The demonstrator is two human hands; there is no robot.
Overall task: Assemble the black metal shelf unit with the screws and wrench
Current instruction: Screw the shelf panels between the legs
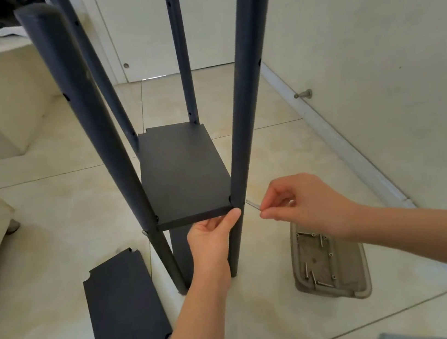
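Shelf unit (247, 102): black, standing upright on the tiled floor (51, 222) at the centre of our view, with four round posts rising towards us.
Mounted shelf panel (182, 172): flat and level between the four posts, low on the frame; its front corners meet the two near posts.
Front right post (244, 143): the corner joint with the panel lies just beside our left thumb.
Left hand (212, 240): reaching up from below, we hold the panel's front edge at its right corner. The fingers are curled under the edge, and the thumb (233, 215) lies over it, touching the post.
Right hand (305, 206): fingers drawn together, we pinch a silver metal piece (252, 204) between thumb and fingertips (264, 215).
Silver metal piece: thin and straight where it shows, its free end pointing at the front right post, close to the corner joint but not touching it. We cannot tell whether it is a screw or the wrench.
Tray (355, 260): beige, on the floor to the right of the unit, below our right forearm.
Screws (307, 271): several lying loose in the tray.
Loose shelf panel (124, 307): black with notched corners, flat on the floor left of the unit, apart from both hands.
Shoe (0, 19): dark with a white sole, on a ledge at upper left.
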